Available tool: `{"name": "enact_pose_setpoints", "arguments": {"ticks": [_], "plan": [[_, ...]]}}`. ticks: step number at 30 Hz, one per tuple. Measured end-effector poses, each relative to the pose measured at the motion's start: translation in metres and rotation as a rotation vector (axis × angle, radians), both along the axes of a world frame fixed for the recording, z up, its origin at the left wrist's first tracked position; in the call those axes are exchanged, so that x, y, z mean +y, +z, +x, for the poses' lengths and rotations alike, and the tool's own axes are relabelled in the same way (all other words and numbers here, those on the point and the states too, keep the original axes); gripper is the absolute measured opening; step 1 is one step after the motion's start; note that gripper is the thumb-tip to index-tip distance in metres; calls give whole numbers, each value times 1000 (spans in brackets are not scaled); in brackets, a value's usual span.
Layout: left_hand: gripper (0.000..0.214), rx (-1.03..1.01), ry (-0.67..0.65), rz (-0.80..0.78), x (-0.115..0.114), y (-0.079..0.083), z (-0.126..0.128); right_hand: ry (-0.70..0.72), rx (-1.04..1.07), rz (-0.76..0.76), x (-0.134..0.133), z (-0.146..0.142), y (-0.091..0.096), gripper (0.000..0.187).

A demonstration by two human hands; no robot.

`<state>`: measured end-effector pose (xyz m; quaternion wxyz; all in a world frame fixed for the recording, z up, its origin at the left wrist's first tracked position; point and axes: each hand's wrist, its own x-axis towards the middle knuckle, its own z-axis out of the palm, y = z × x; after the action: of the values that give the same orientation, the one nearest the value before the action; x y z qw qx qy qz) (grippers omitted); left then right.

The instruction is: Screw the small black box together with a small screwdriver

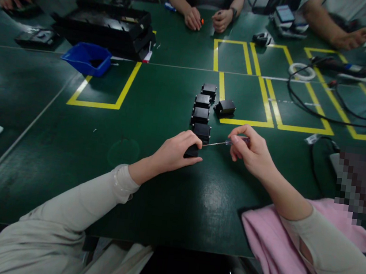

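Note:
My left hand (177,150) is closed around a small black box (192,151) on the green table, thumb on the near side and fingers over the top. In my right hand (250,149) is a screwdriver (228,142) with a clear handle, gripped between thumb and fingers. Its thin shaft points left, and the tip meets the right end of the held box. Just beyond stands a column of similar black boxes (201,114) with small screws at their sides. One more black box (225,108) sits to the right of the column.
A blue scoop-shaped bin (89,59) stands before stacked black trays (106,25). Cables (307,105) and a white ring (301,71) lie at right. A pink cloth (277,237) hangs over the near edge under my right arm. Across the table, a person's hands (193,19) rest near yellow tape outlines.

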<state>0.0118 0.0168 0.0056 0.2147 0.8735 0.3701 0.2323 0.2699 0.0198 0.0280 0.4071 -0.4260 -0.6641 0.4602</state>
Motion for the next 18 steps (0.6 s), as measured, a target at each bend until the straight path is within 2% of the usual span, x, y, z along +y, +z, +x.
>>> {"name": "enact_pose_setpoints", "arguments": {"ticks": [18], "plan": [[25, -6, -2, 9, 0, -1, 0, 9, 61, 7, 0, 0, -3, 29]]}}
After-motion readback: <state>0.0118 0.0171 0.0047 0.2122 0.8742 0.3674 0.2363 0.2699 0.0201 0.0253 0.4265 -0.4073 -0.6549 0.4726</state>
